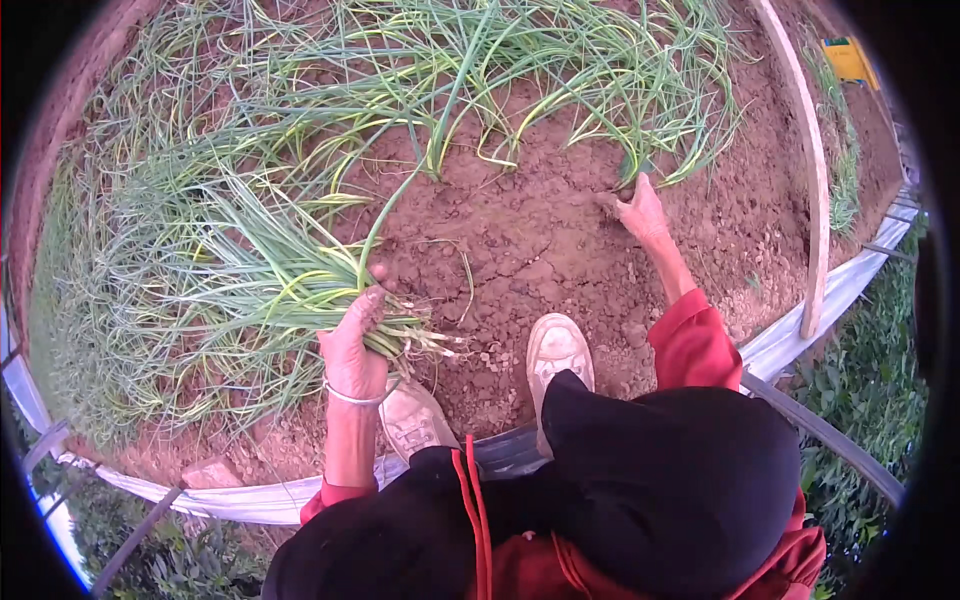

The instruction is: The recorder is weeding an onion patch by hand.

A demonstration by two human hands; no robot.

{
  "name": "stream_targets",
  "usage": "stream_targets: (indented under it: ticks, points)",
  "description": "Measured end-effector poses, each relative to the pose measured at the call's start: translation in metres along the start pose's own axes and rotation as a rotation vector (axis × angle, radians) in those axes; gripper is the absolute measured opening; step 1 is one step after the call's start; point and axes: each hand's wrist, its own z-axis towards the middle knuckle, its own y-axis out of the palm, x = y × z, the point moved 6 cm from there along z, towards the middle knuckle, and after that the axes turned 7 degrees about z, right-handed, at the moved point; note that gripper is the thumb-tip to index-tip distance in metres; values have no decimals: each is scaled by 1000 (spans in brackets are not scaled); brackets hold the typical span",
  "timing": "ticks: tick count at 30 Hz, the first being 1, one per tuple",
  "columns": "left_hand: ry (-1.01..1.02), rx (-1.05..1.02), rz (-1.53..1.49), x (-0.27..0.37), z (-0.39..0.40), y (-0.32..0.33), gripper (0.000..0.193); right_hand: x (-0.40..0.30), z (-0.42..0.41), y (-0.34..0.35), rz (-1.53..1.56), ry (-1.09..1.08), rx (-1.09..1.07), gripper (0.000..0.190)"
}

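A bunch of green onion plants (300, 281) lies in my left hand (358, 337), its pale roots pointing right above my shoe and its long leaves spreading left. My right hand (641, 210) is at the base of a rooted onion clump (643, 150), fingertips down at the soil. The fingers seem to close on the stems, though the grip is partly hidden. More onion plants (315, 97) stand and droop across the bed beyond both hands.
Bare cracked soil (517, 247) lies between the hands. My pale shoes (559, 349) stand at the bed's near edge. A wooden pole (814, 165) crosses at right, reaching white plastic sheeting (780, 345). A yellow object (849, 61) lies far right. Leafy plants (862, 397) grow outside.
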Motion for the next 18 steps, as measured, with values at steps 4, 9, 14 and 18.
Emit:
stream_targets:
  ticks: [4, 9, 14, 18]
  points:
    - [-7, 3, -5, 5, -7, 3, 38, 3, 5, 5, -133, -130, 120, 58]
    - [53, -70, 45, 10, -4, 2, 42, 19, 17, 6, -222, -157, 181, 42]
    - [-61, -230, -244, 8, -9, 14, 45, -10, -13, 1, -317, -56, 26, 37]
    - [-128, -309, -363, 6, -13, 16, 46, -137, -93, 40, 98, -301, -385, 19]
